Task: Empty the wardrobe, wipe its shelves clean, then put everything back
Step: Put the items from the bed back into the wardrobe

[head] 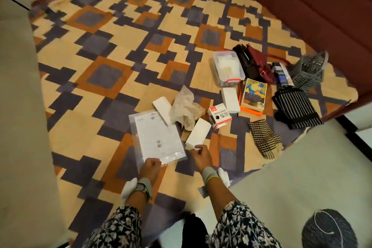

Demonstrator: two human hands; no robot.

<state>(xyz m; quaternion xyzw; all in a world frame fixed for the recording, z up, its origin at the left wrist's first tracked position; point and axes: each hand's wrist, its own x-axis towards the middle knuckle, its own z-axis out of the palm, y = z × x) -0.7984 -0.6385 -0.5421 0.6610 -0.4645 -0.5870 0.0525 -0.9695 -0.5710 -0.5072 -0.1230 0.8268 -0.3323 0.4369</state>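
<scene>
Left hand [151, 165]: fingers curled, pinching near edge of the sleeve [159, 137], a clear one with a paper inside, lying flat on the spread [104, 46]. Right hand [201, 158]: fingers curled, pinching near corner of a white box [198, 133] just beside the sleeve. Crumpled bag [185, 106] and mask box [219, 116] sit just beyond. Tub [228, 68], book [253, 94], basket [310, 70] and striped cloth [296, 106] crowd the spread's right edge. Checked cloth [263, 139] lies at the near-right edge. Open room: left and far half of spread.
</scene>
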